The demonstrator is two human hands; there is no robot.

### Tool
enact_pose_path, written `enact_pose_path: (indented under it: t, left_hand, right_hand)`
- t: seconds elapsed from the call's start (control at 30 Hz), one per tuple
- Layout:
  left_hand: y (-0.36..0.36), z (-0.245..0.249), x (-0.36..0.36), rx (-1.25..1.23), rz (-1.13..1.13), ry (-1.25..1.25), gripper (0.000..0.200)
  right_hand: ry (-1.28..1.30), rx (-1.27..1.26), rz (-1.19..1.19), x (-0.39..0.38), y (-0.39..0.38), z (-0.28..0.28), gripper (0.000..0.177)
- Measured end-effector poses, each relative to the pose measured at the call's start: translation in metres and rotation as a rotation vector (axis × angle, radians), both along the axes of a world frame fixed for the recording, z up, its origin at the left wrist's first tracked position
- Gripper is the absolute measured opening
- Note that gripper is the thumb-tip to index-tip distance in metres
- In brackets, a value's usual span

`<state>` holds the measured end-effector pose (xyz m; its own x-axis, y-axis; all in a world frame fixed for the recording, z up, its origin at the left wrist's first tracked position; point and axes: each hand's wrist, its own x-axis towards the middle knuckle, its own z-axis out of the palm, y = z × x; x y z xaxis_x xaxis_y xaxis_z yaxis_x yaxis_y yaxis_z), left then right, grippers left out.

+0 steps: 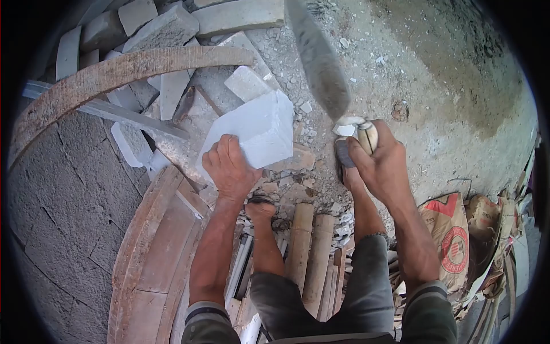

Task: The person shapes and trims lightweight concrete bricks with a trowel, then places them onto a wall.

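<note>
A white lightweight concrete block [260, 129] is held tilted in front of me. My left hand [230, 166] is closed on its lower left side, fingers over the near face and thumb toward the bottom edge. To the right, my right hand [378, 157] is wrapped round the pale handle of a trowel [323, 71]. Its grey blade points up and away from me, slightly smeared by motion, and its tip runs out of the top of the view. Blade and block are apart.
Broken blocks [163, 28] and a curved wooden form [137, 66] lie at the upper left. A block wall [74, 212] stands left, beside a curved wooden frame [154, 258]. Bamboo poles [309, 252] lie between my legs. A paper sack [447, 229] is at the right. Rubble litters the ground.
</note>
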<state>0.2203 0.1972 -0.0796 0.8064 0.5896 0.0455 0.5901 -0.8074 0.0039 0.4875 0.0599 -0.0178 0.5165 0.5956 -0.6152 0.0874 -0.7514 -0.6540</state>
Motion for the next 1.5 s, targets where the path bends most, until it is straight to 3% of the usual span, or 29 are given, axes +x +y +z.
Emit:
enact_pose_path:
  t: [0.03,0.1,0.13,0.23,0.3,0.37,0.43,0.5,0.53,0.57,0.67,0.7,0.8,0.87,0.9,0.93,0.97,1.03,1.07,1.1,1.17,1.23,1.3,1.33,1.43,1.47,1.5]
  left_hand:
    - [-0.002,-0.002,0.0,-0.002,0.003,-0.003,0.085]
    - [-0.007,-0.002,-0.001,0.02,-0.068,-0.034,0.084]
    - [-0.009,-0.002,-0.001,0.022,-0.074,-0.045,0.084]
    - [-0.006,-0.008,0.002,0.078,-0.105,-0.008,0.083]
    - [-0.009,0.0,0.0,-0.021,0.004,-0.004,0.082]
    - [-0.01,-0.001,-0.001,-0.011,0.012,0.02,0.085]
    - [-0.011,-0.003,-0.006,0.016,-0.071,0.005,0.089]
    - [-0.012,-0.004,-0.009,0.028,-0.102,-0.003,0.091]
    - [-0.012,-0.003,-0.014,0.037,-0.121,0.01,0.093]
    - [-0.011,-0.002,-0.014,0.039,-0.114,0.028,0.093]
    - [-0.008,-0.004,-0.008,-0.061,0.003,-0.039,0.097]
    - [-0.01,-0.002,-0.012,-0.039,-0.033,0.006,0.094]
    - [-0.011,0.001,-0.009,0.003,-0.104,0.024,0.091]
    - [0.001,-0.002,0.0,0.032,-0.132,0.015,0.09]
    - [0.008,-0.001,0.003,-0.015,-0.036,-0.001,0.089]
    - [0.012,0.005,0.004,-0.083,0.049,-0.004,0.088]
    - [0.02,0.006,0.01,-0.086,0.046,0.002,0.088]
    - [0.036,0.011,0.016,-0.187,0.138,0.052,0.082]
    - [0.043,0.01,0.016,-0.179,0.09,0.012,0.08]
    - [0.047,0.012,0.018,-0.167,0.09,0.005,0.08]
    - [0.056,0.014,0.024,-0.235,0.066,0.139,0.082]
    - [0.067,0.008,0.031,-0.206,0.059,0.105,0.082]
    - [0.06,0.016,0.025,-0.237,0.05,0.132,0.081]
    - [0.063,0.014,0.032,-0.197,0.01,0.11,0.082]
    - [0.063,0.013,0.038,-0.147,-0.044,0.086,0.085]
    - [0.065,0.014,0.039,-0.161,-0.046,0.105,0.084]
    - [0.066,0.015,0.04,-0.175,-0.051,0.126,0.084]
  right_hand:
    - [-0.003,-0.002,0.003,-0.01,-0.002,-0.007,0.028]
    - [-0.012,0.25,-0.172,-0.041,-0.018,-0.034,0.028]
    - [-0.128,-0.084,0.366,-0.034,-0.014,-0.047,0.029]
    - [-0.142,-0.159,0.469,-0.013,-0.018,-0.04,0.031]
    - [-0.028,-0.192,0.315,-0.021,-0.006,-0.007,0.031]
    - [-0.086,0.125,-0.3,-0.028,0.004,0.002,0.032]
    - [-0.084,0.144,-0.243,-0.041,-0.023,-0.054,0.033]
    - [-0.057,-0.113,0.422,-0.037,-0.033,-0.087,0.033]
    - [-0.088,-0.194,0.485,-0.021,-0.022,-0.065,0.032]
    - [-0.071,-0.187,0.494,-0.014,-0.014,-0.047,0.032]
    - [-0.031,-0.025,-0.129,-0.025,-0.007,0.0,0.03]
    - [-0.022,-0.04,-0.131,-0.032,-0.013,-0.009,0.03]
    - [-0.041,-0.239,0.418,-0.046,-0.033,-0.079,0.028]
    - [-0.094,-0.217,0.389,-0.024,-0.033,-0.064,0.028]
    - [-0.123,-0.196,0.385,-0.016,-0.03,-0.052,0.028]
    - [-0.083,-0.175,0.194,-0.019,-0.029,-0.037,0.028]
    - [-0.076,-0.177,0.192,-0.028,-0.03,-0.032,0.028]
    - [-0.009,0.154,-0.389,-0.043,-0.028,-0.022,0.028]
    - [-0.216,0.289,-0.191,-0.057,-0.047,-0.05,0.027]
    - [-0.221,0.302,-0.192,-0.056,-0.05,-0.069,0.027]
    - [0.04,-0.13,0.368,-0.048,-0.033,-0.074,0.027]
    - [-0.058,-0.124,0.404,-0.027,-0.021,-0.052,0.027]
    - [0.112,-0.096,-0.141,-0.023,-0.013,-0.014,0.027]
    - [0.079,-0.003,-0.297,-0.023,-0.004,0.004,0.029]
    - [0.044,0.08,-0.128,-0.057,-0.028,-0.048,0.031]
    - [-0.022,-0.12,0.271,-0.055,-0.017,-0.066,0.033]
    - [-0.039,-0.12,0.265,-0.048,-0.022,-0.067,0.033]
